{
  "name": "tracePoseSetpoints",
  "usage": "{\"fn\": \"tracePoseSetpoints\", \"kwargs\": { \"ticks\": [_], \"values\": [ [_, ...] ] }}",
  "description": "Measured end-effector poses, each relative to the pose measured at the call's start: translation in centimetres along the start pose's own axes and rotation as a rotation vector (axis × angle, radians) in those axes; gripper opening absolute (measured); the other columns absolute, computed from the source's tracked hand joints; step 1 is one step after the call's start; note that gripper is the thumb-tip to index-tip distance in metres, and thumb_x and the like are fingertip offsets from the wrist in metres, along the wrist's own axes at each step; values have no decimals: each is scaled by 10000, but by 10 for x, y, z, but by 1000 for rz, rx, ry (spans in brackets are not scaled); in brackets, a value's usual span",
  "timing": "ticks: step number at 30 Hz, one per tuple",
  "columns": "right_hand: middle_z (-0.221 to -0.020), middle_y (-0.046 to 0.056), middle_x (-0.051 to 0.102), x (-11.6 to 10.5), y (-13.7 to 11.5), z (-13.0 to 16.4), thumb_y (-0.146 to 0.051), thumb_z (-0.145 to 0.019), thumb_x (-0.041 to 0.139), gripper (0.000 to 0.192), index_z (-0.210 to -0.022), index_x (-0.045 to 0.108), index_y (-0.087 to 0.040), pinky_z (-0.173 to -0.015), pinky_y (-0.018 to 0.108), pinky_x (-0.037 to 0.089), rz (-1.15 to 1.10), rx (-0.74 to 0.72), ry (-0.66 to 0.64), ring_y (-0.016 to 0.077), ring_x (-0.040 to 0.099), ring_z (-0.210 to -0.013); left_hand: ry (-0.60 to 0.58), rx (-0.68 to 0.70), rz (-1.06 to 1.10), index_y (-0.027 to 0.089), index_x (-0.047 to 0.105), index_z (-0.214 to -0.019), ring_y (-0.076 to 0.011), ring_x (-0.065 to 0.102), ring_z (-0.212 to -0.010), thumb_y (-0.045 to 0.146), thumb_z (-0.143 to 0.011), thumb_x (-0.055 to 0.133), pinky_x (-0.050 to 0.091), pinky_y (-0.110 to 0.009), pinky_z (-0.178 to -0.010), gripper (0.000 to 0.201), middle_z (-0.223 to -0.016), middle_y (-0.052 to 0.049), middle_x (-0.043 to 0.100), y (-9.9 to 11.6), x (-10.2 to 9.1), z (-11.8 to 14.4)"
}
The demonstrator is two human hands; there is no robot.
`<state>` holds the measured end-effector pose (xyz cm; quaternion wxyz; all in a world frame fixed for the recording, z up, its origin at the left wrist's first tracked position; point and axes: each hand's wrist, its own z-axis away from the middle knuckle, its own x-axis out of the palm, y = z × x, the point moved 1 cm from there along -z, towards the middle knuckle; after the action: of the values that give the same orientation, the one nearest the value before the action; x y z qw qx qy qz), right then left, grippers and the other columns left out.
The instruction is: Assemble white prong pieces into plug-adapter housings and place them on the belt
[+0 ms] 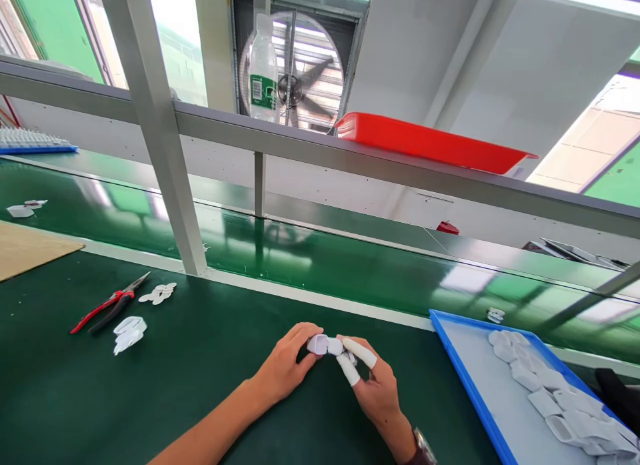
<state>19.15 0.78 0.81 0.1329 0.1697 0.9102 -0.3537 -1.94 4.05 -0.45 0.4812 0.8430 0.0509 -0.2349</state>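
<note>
Head view of a green bench [150, 385] beside a conveyor belt [350, 271]. Near centre, the left hand [285, 368] and right hand [377, 391] meet over the bench, both pinching a small white plastic part [325, 345] between thumb and fingertips; the part is held just above the bench surface, not resting on it. Two fingers of the right hand wear white finger cots [353, 365]. At right, a blue tray [465, 378] holds a loose heap of similar white parts [555, 398], well apart from the hands. At left lie red-handled pliers [107, 305], with two small clusters of white scraps [159, 293] and [129, 331] just beside them. On the overhead rail stand a water bottle [263, 68] and a red tray [430, 141], the latter overhanging its support.

Risks, as judged from this frame: the part is small and gripped only at the fingertips, so uneven pressure between the two hands could let it slip, and the smooth cots may weaken the right hand's hold. A dropped part could land on the belt side of the bench and be lost. The scraps could also be mistaken for good parts.
</note>
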Motion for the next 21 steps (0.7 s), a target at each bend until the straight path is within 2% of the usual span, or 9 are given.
{"fn": "tracePoseSetpoints", "kwargs": {
  "ticks": [4, 7, 10, 15, 18, 21],
  "values": [
    [-1206, 48, 732, -1, -5, -1, -29, -914, 603, 614, -1418, 553, -376, -841, 408, 628, 29, -128, -49, 242, 720, -1047, 0, -11, 44, 276, 611, -1247, -207, 636, -1134, 246, -944, 597, 525, -382, -1038, 305, -1233, -48, 665, 1, -2, 0],
    [-1216, 66, 728, -3, -10, -2, -12, -905, 606, 679, -1473, 505, -371, -848, 458, 627, 70, -191, -42, 267, 719, -1046, -46, -114, 168, 272, 619, -1246, -214, 642, -1106, 270, -915, 629, 530, -389, -1026, 331, -1209, -55, 674, 4, -5, -3],
    [-1197, 81, 733, -5, -14, -3, -23, -902, 619, 668, -1476, 512, -348, -823, 477, 633, 110, -218, -3, 285, 722, -1029, -93, -210, 404, 251, 619, -1250, -210, 635, -1079, 297, -884, 667, 535, -370, -996, 373, -1189, -70, 644, 8, -5, -5],
    [-1190, 123, 725, -5, -16, -5, -16, -908, 626, 592, -1451, 543, -240, -806, 468, 646, 121, -300, 41, 276, 714, -1032, -122, -250, 657, 249, 614, -1342, -189, 584, -1003, 404, -890, 711, 533, -340, -898, 488, -1221, -89, 525, 15, -8, -6],
    [-1186, 150, 717, -5, -15, -5, 10, -899, 632, 550, -1419, 568, -158, -813, 452, 648, 116, -346, 61, 271, 706, -1042, -179, -338, 793, 257, 588, -1379, -197, 586, -1004, 402, -889, 728, 495, -349, -922, 530, -1122, -69, 590, 14, -11, -5],
    [-1201, 160, 701, -4, -14, -4, 41, -884, 635, 562, -1414, 566, -134, -830, 453, 639, 99, -343, 54, 268, 690, -1059, -197, -403, 920, 235, 641, -1279, -189, 590, -990, 377, -831, 803, 466, -321, -915, 496, -1095, -61, 645, 12, -12, -5]
  ]
}}
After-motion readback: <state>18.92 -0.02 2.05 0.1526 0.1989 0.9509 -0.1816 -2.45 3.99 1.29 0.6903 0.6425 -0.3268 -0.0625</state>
